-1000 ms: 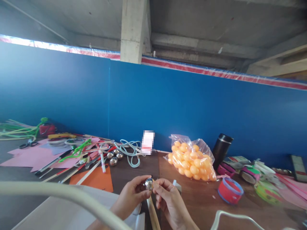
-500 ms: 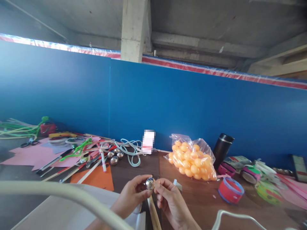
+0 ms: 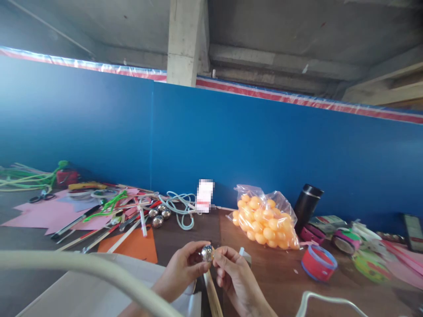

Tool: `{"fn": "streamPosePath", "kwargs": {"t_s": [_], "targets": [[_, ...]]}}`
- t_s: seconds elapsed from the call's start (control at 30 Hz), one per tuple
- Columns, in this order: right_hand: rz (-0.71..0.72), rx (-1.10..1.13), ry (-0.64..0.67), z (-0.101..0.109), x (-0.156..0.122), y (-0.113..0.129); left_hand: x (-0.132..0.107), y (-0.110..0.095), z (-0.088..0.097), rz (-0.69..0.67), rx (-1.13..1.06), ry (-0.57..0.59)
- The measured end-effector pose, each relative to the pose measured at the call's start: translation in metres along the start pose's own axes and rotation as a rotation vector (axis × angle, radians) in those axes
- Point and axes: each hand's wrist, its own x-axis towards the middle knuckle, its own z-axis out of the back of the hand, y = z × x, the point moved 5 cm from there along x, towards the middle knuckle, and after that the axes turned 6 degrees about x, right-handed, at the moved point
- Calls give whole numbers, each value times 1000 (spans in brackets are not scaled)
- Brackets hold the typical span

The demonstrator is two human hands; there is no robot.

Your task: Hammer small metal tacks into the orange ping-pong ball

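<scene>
A small shiny silver ball is pinched between both my hands low in the middle of the view. My left hand closes on it from the left with thumb and fingers. From the right, my right hand grips it with curled fingers. A wooden stick runs down from under the ball toward me. Three more silver balls lie further back on the brown table.
A clear bag of orange balls sits behind my hands, a black cup beside it. Tape rolls lie to the right. Pink and orange paper, sticks, pens, cords and scissors litter the left. A blue wall backs the table.
Nothing has visibly changed beyond a slight shift of the camera; both hands still hold the silver ball in the same place.
</scene>
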Motion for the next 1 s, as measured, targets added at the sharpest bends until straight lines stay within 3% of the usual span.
{"fn": "streamPosePath", "kwargs": {"t_s": [1.0], "targets": [[5,-1,24,-2,0,0,0,-2,-1,-14,-21,0]]}}
